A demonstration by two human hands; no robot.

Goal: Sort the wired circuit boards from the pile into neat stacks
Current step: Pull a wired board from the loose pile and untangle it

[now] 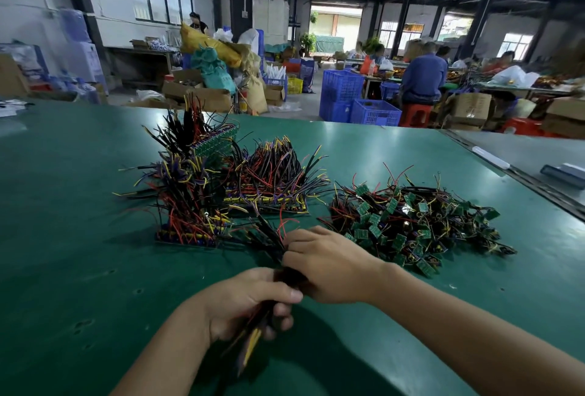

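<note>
While my left hand (250,303) grips the bundle (272,243), right hand (329,264) pinches its wires, probably squaring it; pile (411,221) just beyond right hand.

A green table (79,237) spreads under and around the grip. Far beyond the grip, past the table's far edge, stand blue crates (373,112), with a red stool (416,113) just right of them and a person in a blue shirt (422,75) seated on it. Beyond and to the left, a yellow sack (209,44) and a teal sack (215,69) sit piled over cardboard boxes (196,91). Well to the right of the grip, a white bar (490,157) lies by the table's edge.
</note>
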